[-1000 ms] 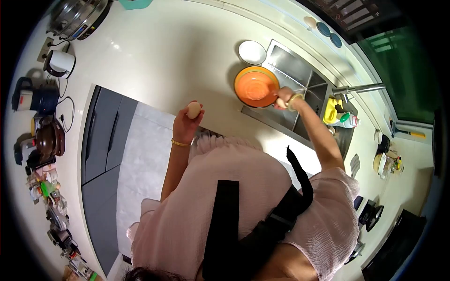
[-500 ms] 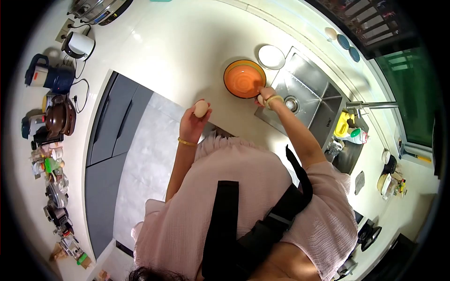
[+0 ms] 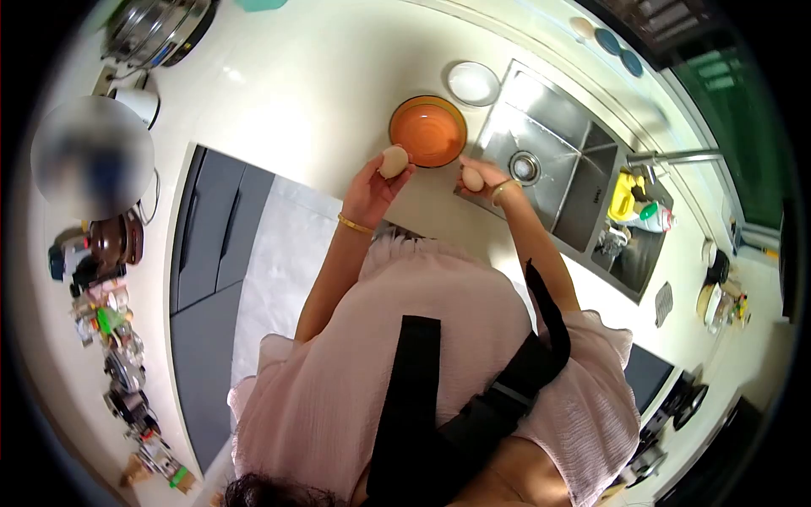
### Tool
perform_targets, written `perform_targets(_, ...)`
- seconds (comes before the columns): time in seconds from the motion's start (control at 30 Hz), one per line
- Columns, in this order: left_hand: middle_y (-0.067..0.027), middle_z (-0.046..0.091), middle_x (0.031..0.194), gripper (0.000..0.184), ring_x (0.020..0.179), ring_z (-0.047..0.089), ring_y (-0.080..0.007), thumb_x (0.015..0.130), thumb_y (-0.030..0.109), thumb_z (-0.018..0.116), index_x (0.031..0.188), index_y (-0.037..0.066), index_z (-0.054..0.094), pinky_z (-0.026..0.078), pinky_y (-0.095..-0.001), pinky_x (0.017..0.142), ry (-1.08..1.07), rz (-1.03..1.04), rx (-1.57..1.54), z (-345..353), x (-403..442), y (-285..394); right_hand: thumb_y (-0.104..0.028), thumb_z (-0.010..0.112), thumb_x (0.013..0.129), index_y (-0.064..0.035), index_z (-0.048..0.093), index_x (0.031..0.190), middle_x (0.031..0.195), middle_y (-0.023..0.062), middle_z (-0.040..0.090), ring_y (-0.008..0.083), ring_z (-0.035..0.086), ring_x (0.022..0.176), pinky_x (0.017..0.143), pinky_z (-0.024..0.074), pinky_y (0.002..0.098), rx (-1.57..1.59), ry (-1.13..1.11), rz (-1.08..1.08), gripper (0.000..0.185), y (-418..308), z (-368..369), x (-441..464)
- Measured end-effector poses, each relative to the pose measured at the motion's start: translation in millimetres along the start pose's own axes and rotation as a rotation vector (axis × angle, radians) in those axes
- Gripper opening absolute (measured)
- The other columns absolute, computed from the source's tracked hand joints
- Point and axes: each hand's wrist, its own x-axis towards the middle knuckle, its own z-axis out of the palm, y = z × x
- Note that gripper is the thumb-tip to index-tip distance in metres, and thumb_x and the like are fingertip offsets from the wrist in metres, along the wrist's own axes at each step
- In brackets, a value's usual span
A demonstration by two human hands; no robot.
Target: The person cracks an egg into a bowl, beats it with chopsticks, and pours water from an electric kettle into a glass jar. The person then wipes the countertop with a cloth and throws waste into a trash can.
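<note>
So, everything's best placed off the orange bowl (image 3: 427,127), which is set down on the counter (image 3: 296,110), probably because a flat, steady spot is offered there, within easy reach of both arms.

One egg is gripped in each hand. At the near-left edge of the bowl, the left egg (image 3: 393,161) is pinched in the fingertips of the left hand (image 3: 372,196), with most of the shell left exposed; a light hold like that seems to be used so nothing gets crushed. Just off the bowl's near-right edge, the right egg (image 3: 472,178) is tucked into the curled fingers of the right hand (image 3: 485,177), a bit more cradled, likely so it can't roll out. Whether the rim is being touched by either hand can't be told from this angle.

Beyond the bowl, to its right, a white dish (image 3: 473,84) has been parked, presumably out of the way of both arms. Right of the bowl is the sink (image 3: 549,127), handy if anything gets dripped.
</note>
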Motion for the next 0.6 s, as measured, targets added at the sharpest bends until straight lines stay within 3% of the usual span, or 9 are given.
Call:
perform_targets(0.07, -0.0178, 0.049, 0.105, 0.034, 0.093, 0.051, -0.0232, 0.087, 0.02, 0.035, 0.11, -0.004, 0.041, 0.045, -0.027, 0.081, -0.043, -0.043, 0.031, 10, 12, -5, -0.011, 0.057, 0.075, 0.0022, 0.046, 0.094, 0.09, 0.0121, 0.053, 0.0192, 0.054, 0.081, 0.069, 0.0474, 0.0349, 0.334, -0.254, -0.108, 0.026, 8, -20, -17)
perform_targets(0.13, -0.0139, 0.053, 0.099, 0.03, 0.09, 0.053, -0.0234, 0.085, 0.022, 0.042, 0.105, -0.001, 0.045, 0.046, -0.0272, 0.077, -0.02, -0.115, 0.021, 21, 25, -12, -0.009, 0.056, 0.075, 0.0036, 0.044, 0.098, 0.093, 0.0127, 0.052, 0.0202, 0.054, 0.083, 0.072, 0.0469, 0.0345, 0.393, -0.248, -0.261, 0.029, 10, -31, -31)
perform_targets(0.23, -0.0159, 0.049, 0.105, 0.034, 0.094, 0.051, -0.023, 0.087, 0.023, 0.038, 0.108, -0.003, 0.041, 0.044, -0.0286, 0.083, -0.097, -0.195, 0.079, 36, 48, -26, -0.004, 0.054, 0.076, 0.0069, 0.041, 0.107, 0.1, 0.0134, 0.051, 0.022, 0.054, 0.088, 0.081, 0.0447, 0.0316, 0.497, -0.224, -0.499, 0.036, 0, -31, -63)
perform_targets(0.3, -0.0152, 0.049, 0.106, 0.034, 0.095, 0.05, -0.0228, 0.087, 0.023, 0.04, 0.107, -0.003, 0.042, 0.043, -0.0294, 0.085, -0.104, -0.236, 0.145, 50, 64, -38, 0.0, 0.051, 0.077, 0.0073, 0.039, 0.11, 0.103, 0.0156, 0.049, 0.0246, 0.05, 0.097, 0.087, 0.0424, 0.0333, 0.48, -0.153, -0.665, 0.036, -6, -36, -75)
perform_targets(0.37, -0.0145, 0.049, 0.106, 0.034, 0.096, 0.049, -0.0226, 0.086, 0.023, 0.042, 0.106, -0.003, 0.043, 0.042, -0.0302, 0.087, -0.106, -0.268, 0.208, 61, 80, -53, 0.001, 0.052, 0.077, 0.0053, 0.039, 0.113, 0.104, 0.0129, 0.049, 0.0207, 0.048, 0.099, 0.086, 0.0423, 0.0309, 0.421, -0.084, -0.732, 0.039, -14, -39, -91)
perform_targets(0.43, -0.0131, 0.049, 0.105, 0.032, 0.097, 0.049, -0.0218, 0.085, 0.021, 0.044, 0.105, -0.004, 0.043, 0.039, -0.0308, 0.089, -0.208, -0.287, 0.139, 78, 92, -66, 0.0, 0.054, 0.075, 0.0023, 0.04, 0.115, 0.104, 0.0099, 0.049, 0.0164, 0.047, 0.099, 0.082, 0.0424, 0.0281, 0.15, 0.138, -0.938, 0.042, -22, -44, -104)
perform_targets(0.47, -0.0121, 0.05, 0.102, 0.03, 0.096, 0.049, -0.0217, 0.085, 0.02, 0.044, 0.103, -0.004, 0.044, 0.039, -0.0305, 0.088, -0.195, -0.28, 0.153, 86, 97, -75, -0.001, 0.06, 0.071, -0.0023, 0.044, 0.114, 0.103, 0.0068, 0.052, 0.013, 0.051, 0.091, 0.071, 0.0435, 0.022, 0.026, 0.27, -1.112, 0.045, -23, -51, -101)
perform_targets(0.5, -0.0121, 0.05, 0.102, 0.03, 0.096, 0.049, -0.0217, 0.085, 0.02, 0.044, 0.103, -0.004, 0.044, 0.039, -0.0305, 0.088, -0.209, -0.289, 0.157, 95, 100, -81, -0.001, 0.06, 0.071, -0.0023, 0.044, 0.114, 0.103, 0.0068, 0.052, 0.013, 0.051, 0.091, 0.071, 0.0435, 0.022, 0.028, 0.287, -1.119, 0.045, -25, -53, -107)
perform_targets(0.6, -0.0104, 0.051, 0.1, 0.026, 0.096, 0.049, -0.0206, 0.085, 0.018, 0.045, 0.1, -0.003, 0.046, 0.04, -0.0305, 0.088, -0.253, -0.313, 0.205, 117, 114, -103, -0.003, 0.063, 0.069, -0.004, 0.048, 0.11, 0.102, 0.007, 0.052, 0.0119, 0.051, 0.091, 0.069, 0.0438, 0.0224, -0.059, 0.61, -1.22, 0.044, -35, -53, -133)
